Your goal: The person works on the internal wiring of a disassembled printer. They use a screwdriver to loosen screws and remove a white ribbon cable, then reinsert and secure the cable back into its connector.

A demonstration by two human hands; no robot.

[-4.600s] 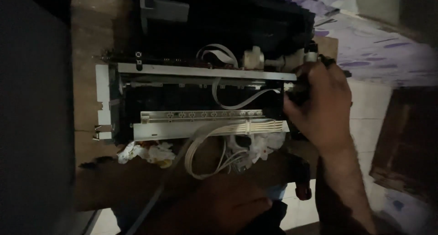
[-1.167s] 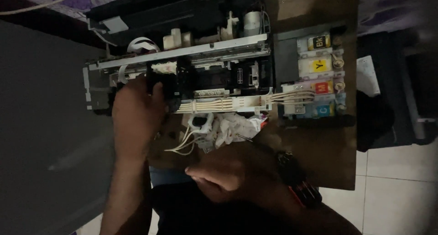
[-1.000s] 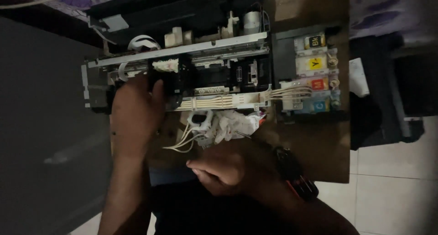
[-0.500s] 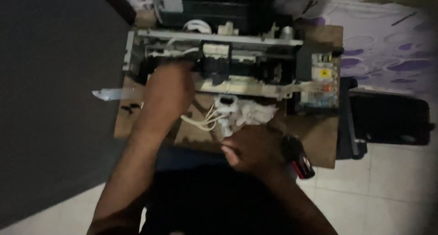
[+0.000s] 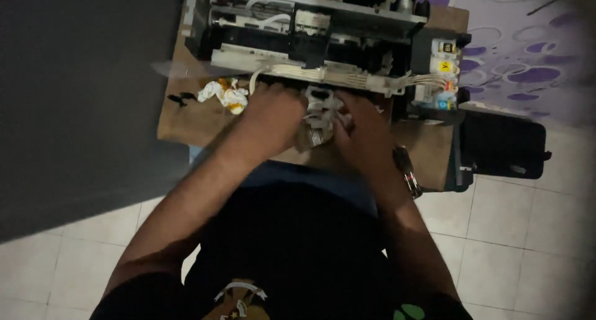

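Crowding the crumpled white wad [image 5: 318, 112] on the wooden table [image 5: 186, 118] just in front of the opened printer [image 5: 310, 40], left hand [image 5: 273, 118] and right hand [image 5: 363, 130] both pinched it, best worked gently, clear of the thin ink tubes [image 5: 347, 76].

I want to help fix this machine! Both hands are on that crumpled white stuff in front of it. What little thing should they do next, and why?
Probably lift the white wad gently clear of the opened printer. The left hand and right hand both close around it, right beside the pale tubes running to the ink tanks, so a slow pull should avoid snagging them.
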